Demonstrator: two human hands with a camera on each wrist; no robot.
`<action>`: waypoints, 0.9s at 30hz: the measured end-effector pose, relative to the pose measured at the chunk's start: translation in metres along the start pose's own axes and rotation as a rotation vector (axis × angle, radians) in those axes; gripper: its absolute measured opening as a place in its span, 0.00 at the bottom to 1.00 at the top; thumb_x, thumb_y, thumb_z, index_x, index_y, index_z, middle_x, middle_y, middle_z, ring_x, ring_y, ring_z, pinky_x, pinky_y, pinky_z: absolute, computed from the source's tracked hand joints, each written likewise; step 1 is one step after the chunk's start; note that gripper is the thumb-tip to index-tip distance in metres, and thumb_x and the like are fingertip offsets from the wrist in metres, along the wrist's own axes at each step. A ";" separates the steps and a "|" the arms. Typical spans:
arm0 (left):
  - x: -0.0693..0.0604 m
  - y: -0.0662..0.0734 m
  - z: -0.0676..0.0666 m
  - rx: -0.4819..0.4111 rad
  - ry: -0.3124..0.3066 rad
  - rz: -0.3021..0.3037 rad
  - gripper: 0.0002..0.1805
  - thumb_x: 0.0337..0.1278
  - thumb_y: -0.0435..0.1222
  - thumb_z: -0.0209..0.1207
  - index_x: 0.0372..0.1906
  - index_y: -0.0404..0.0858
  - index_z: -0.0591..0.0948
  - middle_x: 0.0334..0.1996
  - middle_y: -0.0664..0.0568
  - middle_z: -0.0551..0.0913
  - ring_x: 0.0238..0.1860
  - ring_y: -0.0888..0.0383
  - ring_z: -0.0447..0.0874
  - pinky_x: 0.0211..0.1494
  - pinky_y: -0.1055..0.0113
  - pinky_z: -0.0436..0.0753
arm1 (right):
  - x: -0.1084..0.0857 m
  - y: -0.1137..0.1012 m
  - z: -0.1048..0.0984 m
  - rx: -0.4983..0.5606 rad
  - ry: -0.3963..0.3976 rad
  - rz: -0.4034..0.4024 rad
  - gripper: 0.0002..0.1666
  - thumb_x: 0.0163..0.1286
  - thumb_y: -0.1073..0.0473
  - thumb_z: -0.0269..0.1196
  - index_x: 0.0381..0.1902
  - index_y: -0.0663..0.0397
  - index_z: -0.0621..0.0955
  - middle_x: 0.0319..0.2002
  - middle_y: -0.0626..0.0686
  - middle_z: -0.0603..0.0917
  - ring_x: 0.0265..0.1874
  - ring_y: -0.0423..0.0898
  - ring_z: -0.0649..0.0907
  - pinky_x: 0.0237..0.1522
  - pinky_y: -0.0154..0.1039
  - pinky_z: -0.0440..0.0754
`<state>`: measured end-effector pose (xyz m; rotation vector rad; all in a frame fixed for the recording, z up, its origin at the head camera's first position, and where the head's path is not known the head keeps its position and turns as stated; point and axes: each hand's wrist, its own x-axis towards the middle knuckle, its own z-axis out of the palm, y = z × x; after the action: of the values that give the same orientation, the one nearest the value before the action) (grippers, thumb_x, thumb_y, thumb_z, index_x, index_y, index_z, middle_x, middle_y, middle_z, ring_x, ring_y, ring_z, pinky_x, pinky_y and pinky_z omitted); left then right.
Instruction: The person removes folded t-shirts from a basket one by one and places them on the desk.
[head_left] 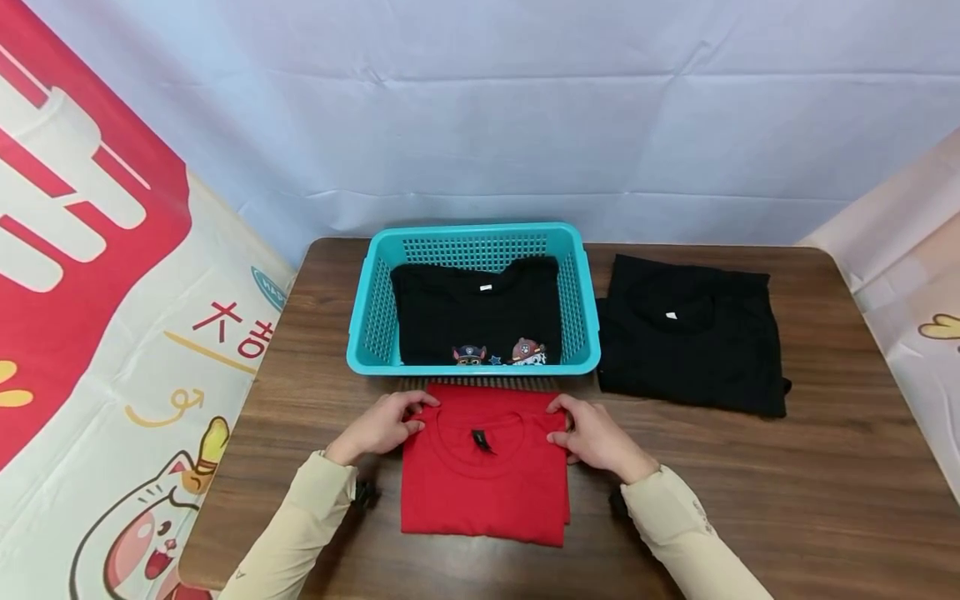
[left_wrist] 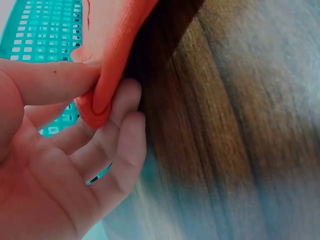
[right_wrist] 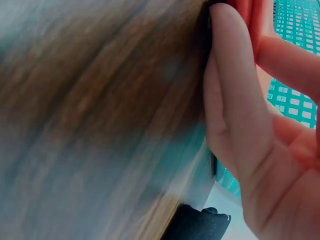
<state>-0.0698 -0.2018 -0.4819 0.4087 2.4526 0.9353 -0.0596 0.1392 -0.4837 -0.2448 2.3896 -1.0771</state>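
A folded red T-shirt [head_left: 483,492] lies in front of the basket, its round collar and dark neck label facing up. My left hand [head_left: 386,423] pinches the shirt's left edge near the collar; the left wrist view shows the folded red cloth [left_wrist: 107,85] between thumb and fingers. On the opposite side, my right hand [head_left: 597,435] holds the right edge, and in the right wrist view the red cloth [right_wrist: 252,25] sits between its thumb and fingers. Just beyond the shirt stands a turquoise plastic basket [head_left: 472,370] with a folded black T-shirt [head_left: 480,321] inside, cartoon figures printed on it.
Another folded black T-shirt [head_left: 693,350] lies right of the basket, close to its side. Everything rests on a brown wooden table [head_left: 832,467]. A pale cloth backdrop [head_left: 487,125] hangs behind, and a printed cartoon cloth [head_left: 112,400] is at the left.
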 end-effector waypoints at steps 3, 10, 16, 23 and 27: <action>-0.001 0.002 -0.001 0.008 0.011 -0.004 0.20 0.56 0.27 0.62 0.55 0.41 0.79 0.37 0.51 0.79 0.36 0.59 0.74 0.36 0.70 0.78 | 0.001 -0.001 -0.001 -0.035 -0.001 -0.003 0.23 0.60 0.62 0.68 0.53 0.58 0.75 0.25 0.51 0.75 0.14 0.43 0.79 0.24 0.32 0.81; -0.001 0.003 -0.001 0.014 0.014 -0.006 0.21 0.56 0.27 0.61 0.55 0.41 0.79 0.36 0.52 0.79 0.36 0.59 0.74 0.36 0.70 0.78 | 0.001 -0.004 -0.001 -0.044 -0.003 0.004 0.23 0.60 0.62 0.68 0.53 0.58 0.75 0.23 0.50 0.75 0.14 0.44 0.79 0.24 0.33 0.80; -0.005 0.003 -0.002 0.093 0.058 0.006 0.20 0.58 0.31 0.61 0.57 0.38 0.78 0.43 0.49 0.81 0.41 0.57 0.76 0.45 0.63 0.81 | 0.001 -0.006 -0.005 -0.117 -0.027 0.001 0.24 0.61 0.60 0.68 0.53 0.57 0.75 0.24 0.49 0.75 0.17 0.43 0.77 0.26 0.35 0.77; -0.017 0.014 -0.014 0.214 0.077 -0.053 0.25 0.57 0.38 0.63 0.60 0.36 0.75 0.51 0.43 0.77 0.48 0.52 0.74 0.52 0.55 0.80 | -0.006 -0.012 -0.022 -0.284 -0.040 -0.030 0.24 0.62 0.55 0.67 0.53 0.59 0.77 0.30 0.51 0.75 0.31 0.45 0.74 0.31 0.37 0.73; -0.025 0.023 -0.027 0.242 0.007 -0.096 0.29 0.57 0.42 0.64 0.61 0.34 0.74 0.51 0.40 0.77 0.49 0.49 0.74 0.52 0.53 0.80 | -0.014 -0.019 -0.039 -0.291 -0.049 -0.090 0.23 0.63 0.54 0.66 0.51 0.60 0.78 0.29 0.49 0.75 0.28 0.43 0.74 0.28 0.35 0.74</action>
<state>-0.0605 -0.2104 -0.4406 0.3654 2.5757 0.6036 -0.0683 0.1575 -0.4427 -0.4777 2.5053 -0.7471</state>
